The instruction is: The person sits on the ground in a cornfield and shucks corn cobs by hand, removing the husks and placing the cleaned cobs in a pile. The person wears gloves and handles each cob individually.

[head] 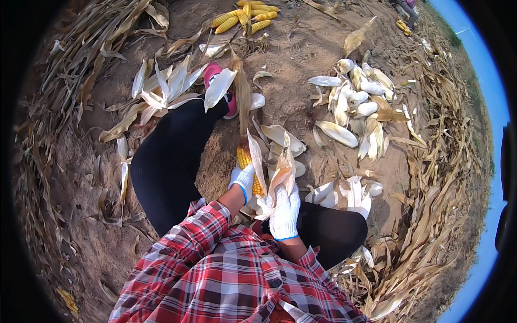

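In a white knit glove, my left hand (242, 180) grips a yellow ear of corn (244, 156) whose kernels are bare along one side. Pale husk leaves (257, 159) spread from the ear's right side. My right hand (284, 214), gloved the same way, holds a bunch of dry husk (284, 171) peeled off to the right. The ear's lower end is partly hidden by husk and my left hand. More loose husk leaves (287, 139) lie on the soil just beyond my hands.
Several husked yellow ears (246, 16) are piled on the soil ahead. A heap of ears in pale husk (357, 95) lies to the right. Dry stalks (440, 210) line the right, more stalks (80, 52) the far left. Part of another person (407, 10) shows at upper right.
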Motion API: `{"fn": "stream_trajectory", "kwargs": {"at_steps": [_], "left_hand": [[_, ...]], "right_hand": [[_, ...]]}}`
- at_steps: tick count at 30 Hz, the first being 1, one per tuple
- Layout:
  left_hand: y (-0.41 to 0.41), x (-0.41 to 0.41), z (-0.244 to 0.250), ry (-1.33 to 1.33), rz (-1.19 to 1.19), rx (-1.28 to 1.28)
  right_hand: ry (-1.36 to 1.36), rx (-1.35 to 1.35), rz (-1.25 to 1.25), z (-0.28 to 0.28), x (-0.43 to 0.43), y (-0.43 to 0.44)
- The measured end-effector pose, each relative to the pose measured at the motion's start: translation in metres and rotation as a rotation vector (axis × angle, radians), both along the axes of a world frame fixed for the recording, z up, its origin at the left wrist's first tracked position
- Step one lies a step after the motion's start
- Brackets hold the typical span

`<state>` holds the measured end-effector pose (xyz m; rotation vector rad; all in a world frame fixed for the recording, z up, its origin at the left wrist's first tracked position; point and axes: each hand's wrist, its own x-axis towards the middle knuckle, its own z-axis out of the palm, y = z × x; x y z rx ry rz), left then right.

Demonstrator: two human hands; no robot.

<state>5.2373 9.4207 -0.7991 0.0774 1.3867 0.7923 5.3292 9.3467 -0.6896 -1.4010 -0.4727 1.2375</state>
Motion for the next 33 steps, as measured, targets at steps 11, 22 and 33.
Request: {"fn": "stream_trajectory", "kwargs": {"at_steps": [11,22,33], "left_hand": [[-0.008,0.007,0.051,-0.222,-0.331,0.337],[-0.017,0.009,0.082,0.595,-1.06,0.599],[-0.008,0.009,0.084,0.55,-0.891,0.756]], "right_hand": [[0.062,-0.104,0.237,-0.026,0.041,0.033],[0.027,-0.04,0.253,-0.015,0.053,0.085],[0.541,0.005,-0.162,-0.043,0.06,0.104]]}}
